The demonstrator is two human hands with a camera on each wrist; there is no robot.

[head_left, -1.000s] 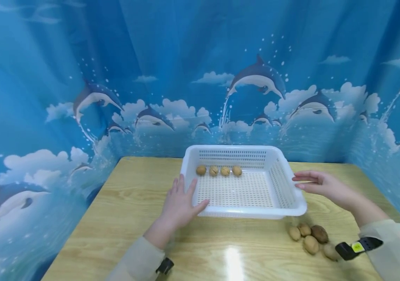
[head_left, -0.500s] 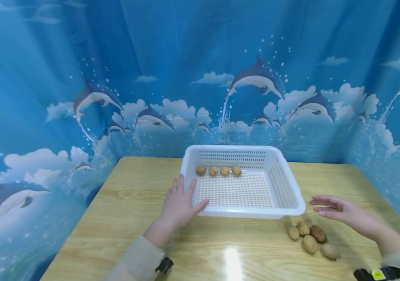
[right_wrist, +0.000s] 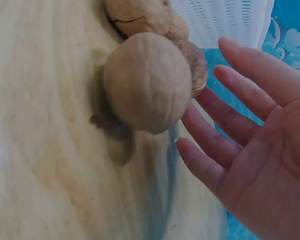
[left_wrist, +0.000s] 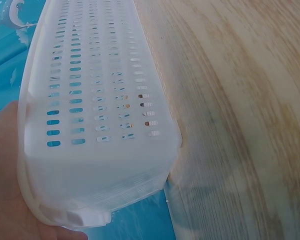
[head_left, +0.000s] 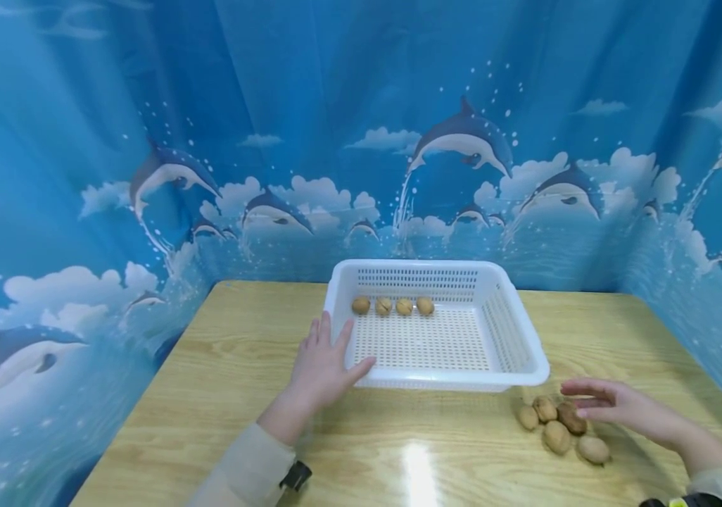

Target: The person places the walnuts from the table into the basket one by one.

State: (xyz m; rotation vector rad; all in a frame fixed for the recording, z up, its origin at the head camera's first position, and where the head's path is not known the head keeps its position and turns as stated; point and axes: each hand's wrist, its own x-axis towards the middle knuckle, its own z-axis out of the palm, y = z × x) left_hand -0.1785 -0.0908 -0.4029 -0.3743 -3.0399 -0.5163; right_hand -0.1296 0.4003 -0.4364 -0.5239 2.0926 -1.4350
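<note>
A white slotted plastic basket (head_left: 456, 377) stands on the wooden table, with several walnuts (head_left: 404, 306) in a row along the back of its floor. My left hand (head_left: 323, 366) rests on the basket's left rim near the front corner, fingers spread and straight. To the right of the basket's front corner lies a loose cluster of walnuts, among them a darker brown walnut (head_left: 570, 418). My right hand (head_left: 621, 408) is beside that dark walnut, its fingertips overlapping it in the head view. Seen from the right wrist, the fingers are loosely extended near a pale walnut (right_wrist: 147, 82), the palm holding nothing.
The wooden table (head_left: 222, 401) reaches to a blue dolphin-print curtain (head_left: 310, 141) at the back and sides. A black strap (head_left: 296, 476) is on the left wrist. Other loose walnuts (head_left: 556, 436) lie in front of the dark one.
My right hand has left the basket's right side and come down to the walnut cluster. My left hand stays on the left rim.
</note>
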